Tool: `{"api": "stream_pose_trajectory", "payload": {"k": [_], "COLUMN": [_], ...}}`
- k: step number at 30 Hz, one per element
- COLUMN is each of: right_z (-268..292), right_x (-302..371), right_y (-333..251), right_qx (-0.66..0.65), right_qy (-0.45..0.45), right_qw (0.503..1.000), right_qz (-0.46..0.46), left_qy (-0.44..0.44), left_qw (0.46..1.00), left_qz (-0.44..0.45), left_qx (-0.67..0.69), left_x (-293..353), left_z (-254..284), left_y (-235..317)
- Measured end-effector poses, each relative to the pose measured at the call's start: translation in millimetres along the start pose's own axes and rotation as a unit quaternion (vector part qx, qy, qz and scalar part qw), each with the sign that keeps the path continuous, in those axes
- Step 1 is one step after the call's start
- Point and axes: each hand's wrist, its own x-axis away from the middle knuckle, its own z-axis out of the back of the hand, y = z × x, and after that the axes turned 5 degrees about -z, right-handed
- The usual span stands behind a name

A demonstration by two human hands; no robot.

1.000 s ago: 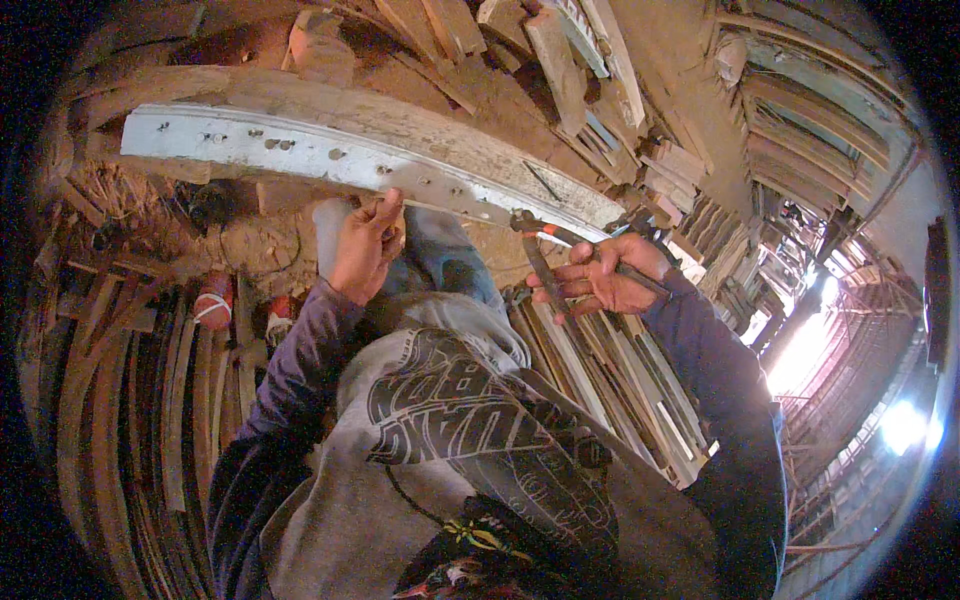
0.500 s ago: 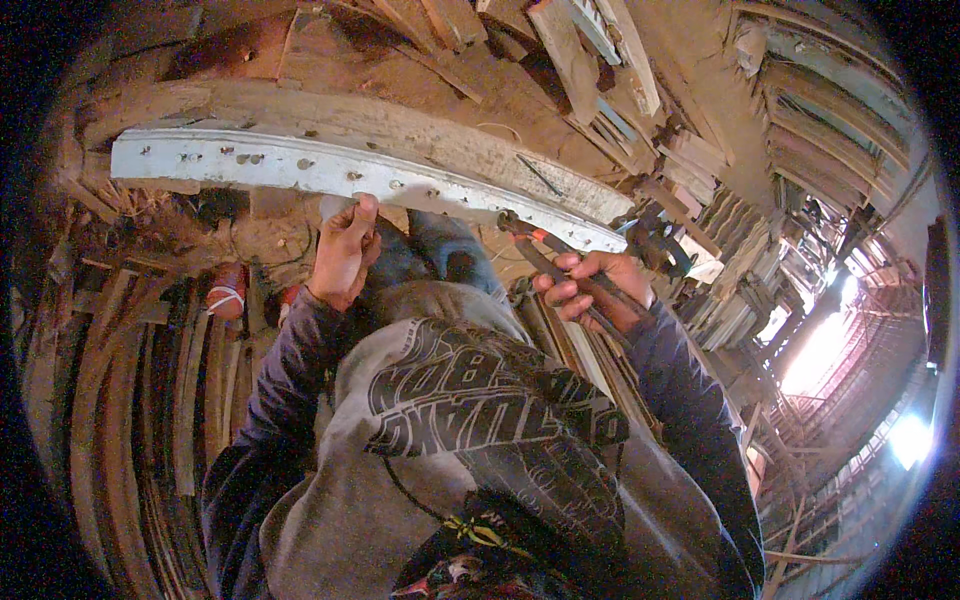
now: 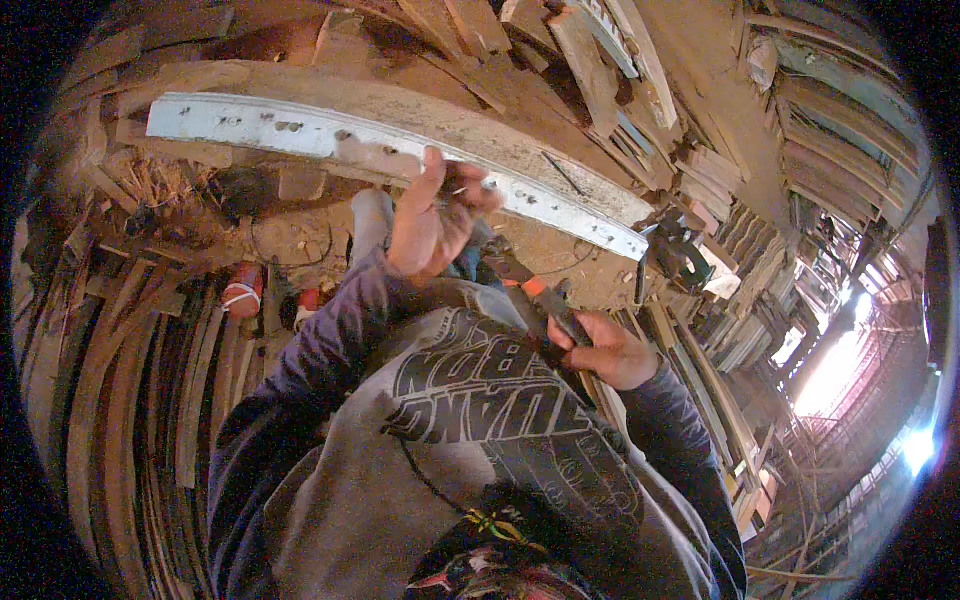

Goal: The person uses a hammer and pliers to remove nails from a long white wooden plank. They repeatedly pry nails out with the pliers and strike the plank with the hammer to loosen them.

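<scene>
A long board with a white-painted face (image 3: 370,146) lies across in front of me, with several nails or holes along it. My left hand (image 3: 437,215) is at the middle of the board, thumb up and fingers stretched to the right, slightly blurred. The fingers are apart from the thumb, and I make out nothing held. Lower right, my right hand (image 3: 612,350) grips the handles of dark pincers with orange marks (image 3: 540,290). Their head points up and left, below the board and apart from it.
Timber strips (image 3: 180,390) lie stacked on the left, near a red object with a white band (image 3: 243,290). Behind the board are loose wood offcuts (image 3: 585,70). More stacked wood (image 3: 740,240) fills the right side. A thin dark rod (image 3: 565,172) rests on the beam behind the board.
My left hand has moved right along the board, its fingers opening out. My right hand has lowered the pincers away from the board. The view has shifted slightly.
</scene>
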Motion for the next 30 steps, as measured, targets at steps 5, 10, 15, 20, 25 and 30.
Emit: {"api": "stream_pose_trajectory", "payload": {"k": [5,10,15,20,25,30], "right_z": [-23,-27,-10,20,38,36], "right_x": [5,6,16,-8,-37,-37], "right_y": [-5,2,14,49,54,4], "right_qx": [0.001,-0.030,-0.055,-0.182,-0.255,-0.330], "right_qy": [0.041,0.022,0.013,0.112,0.155,0.056], "right_qw": [0.998,0.998,0.997,0.974,0.946,0.925], "right_qz": [-0.053,-0.051,-0.056,-0.073,-0.131,-0.181], "left_qy": [-0.096,-0.095,0.024,0.033,0.094,0.103], "left_qw": [0.991,0.991,0.994,0.998,0.988,0.970], "left_qz": [0.089,0.085,0.077,0.045,0.025,0.022], "left_qx": [0.033,0.025,0.068,-0.033,-0.121,-0.218], "left_x": [-3,-1,-3,3,9,11], "left_z": [-1,7,15,33,41,48], "left_y": [-2,-3,-4,5,6,14]}}
